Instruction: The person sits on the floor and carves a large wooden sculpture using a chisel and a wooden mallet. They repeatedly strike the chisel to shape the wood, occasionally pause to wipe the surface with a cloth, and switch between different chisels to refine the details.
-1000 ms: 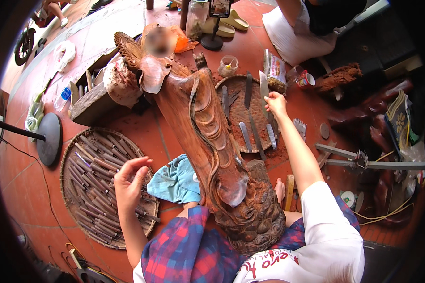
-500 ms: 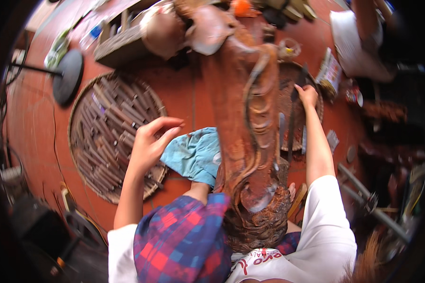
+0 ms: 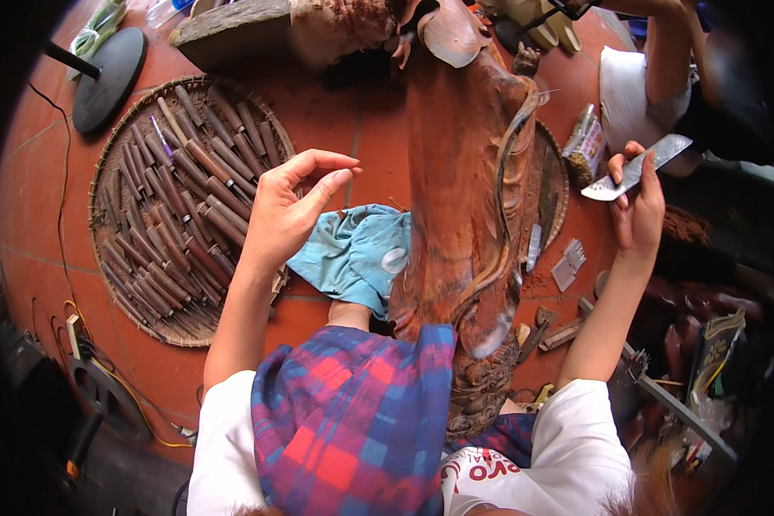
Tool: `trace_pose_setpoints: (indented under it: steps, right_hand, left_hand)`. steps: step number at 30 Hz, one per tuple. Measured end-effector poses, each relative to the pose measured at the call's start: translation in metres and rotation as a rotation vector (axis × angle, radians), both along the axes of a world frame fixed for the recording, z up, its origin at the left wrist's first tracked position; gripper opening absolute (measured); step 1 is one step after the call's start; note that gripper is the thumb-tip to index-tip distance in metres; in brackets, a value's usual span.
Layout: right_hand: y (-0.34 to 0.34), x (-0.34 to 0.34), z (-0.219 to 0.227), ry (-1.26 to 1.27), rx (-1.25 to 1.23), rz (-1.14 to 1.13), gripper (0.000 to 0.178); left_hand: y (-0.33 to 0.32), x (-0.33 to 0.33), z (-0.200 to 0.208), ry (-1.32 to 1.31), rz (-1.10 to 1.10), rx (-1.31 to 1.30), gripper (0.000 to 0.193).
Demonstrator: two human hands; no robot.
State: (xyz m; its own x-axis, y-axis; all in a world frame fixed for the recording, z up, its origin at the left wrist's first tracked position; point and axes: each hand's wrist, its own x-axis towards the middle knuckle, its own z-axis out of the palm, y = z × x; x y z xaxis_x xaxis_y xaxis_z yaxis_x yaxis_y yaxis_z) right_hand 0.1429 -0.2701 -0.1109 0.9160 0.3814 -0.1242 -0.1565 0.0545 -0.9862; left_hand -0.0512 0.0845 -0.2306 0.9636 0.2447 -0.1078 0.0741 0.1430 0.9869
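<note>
My right hand (image 3: 641, 206) holds up a flat grey metal blade (image 3: 641, 170) with slanted ends, pinched between thumb and fingers, to the right of the carving. Between my legs leans a large reddish-brown wood carving (image 3: 451, 181), with flowing ridges along its right side and a rough, knotty lower end. My left hand (image 3: 288, 202) hovers left of the carving, fingers loosely bent, index and thumb tips slightly apart, with nothing visible in them. Below it lies a light blue cloth (image 3: 353, 258), over my foot.
A round woven tray (image 3: 103, 267) full of wooden-handled tools lies at left. Another tray (image 3: 562, 193) shows partly behind the carving. A black round base (image 3: 112, 82) stands far left. Another person's arm (image 3: 669, 60) is at the upper right. Metal bars (image 3: 679, 421) lie lower right.
My right hand has risen from the right-hand tray and moved right, now with the blade in it. My left hand stays loosely bent. The view has shifted, and the carving appears farther right.
</note>
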Motion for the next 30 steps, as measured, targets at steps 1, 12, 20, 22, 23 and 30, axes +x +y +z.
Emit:
trace_pose_setpoints:
  steps: [1, 12, 20, 22, 23, 30]
  right_hand:
    - [0.016, -0.013, 0.016, -0.014, -0.011, 0.04, 0.034]
    - [0.137, -0.063, 0.043, -0.019, -0.395, 0.351, 0.02]
    - [0.132, -0.084, 0.025, -0.05, -0.244, 0.286, 0.031]
    - [0.126, -0.086, 0.024, -0.099, -0.206, 0.114, 0.033]
    - [0.125, -0.089, 0.023, -0.289, -0.304, -0.01, 0.031]
    - [0.13, -0.099, 0.016, -1.212, -0.764, 0.011, 0.063]
  left_hand:
    - [0.0, -0.001, 0.003, 0.038, -0.044, -0.022, 0.017]
    - [-0.032, 0.025, 0.027, -0.243, -0.249, -0.183, 0.025]
    - [-0.044, 0.029, 0.031, -0.282, -0.345, -0.084, 0.011]
    - [-0.042, 0.028, 0.032, -0.243, -0.333, -0.089, 0.011]
    - [-0.042, 0.024, 0.035, -0.205, -0.333, -0.13, 0.013]
    - [-0.033, 0.01, 0.044, -0.088, -0.371, -0.373, 0.018]
